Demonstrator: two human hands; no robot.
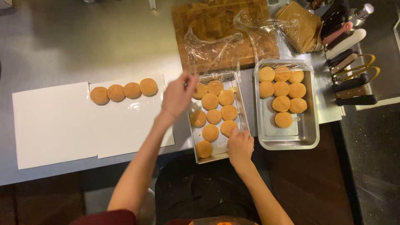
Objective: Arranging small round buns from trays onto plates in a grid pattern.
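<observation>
Near tray: a shallow metal tray (pixel 243 121) at the counter's front edge, holding about ten round golden buns (pixel 210 101) in loose rows on white paper.
Right hand: the right hand (pixel 240 146) rests on the tray's near right corner, fingers curled over the rim by a bun, seemingly to steady it; whether it pinches anything I cannot tell.
Left hand: the left hand (pixel 178 95) hovers over the tray's far left corner, fingers drawn narrow; it may hold the edge of the cling film (pixel 214 50), which lies crumpled back over the wooden cutting board (pixel 196 16), leaving the buns uncovered.
White boards: two white boards (pixel 54 123) lie side by side to the left, four buns (pixel 124 91) in a row on one.
Second tray: a deeper steel pan (pixel 309 133) on the right holds nine buns.
Far right: knives (pixel 352 89) laid out, well apart.
</observation>
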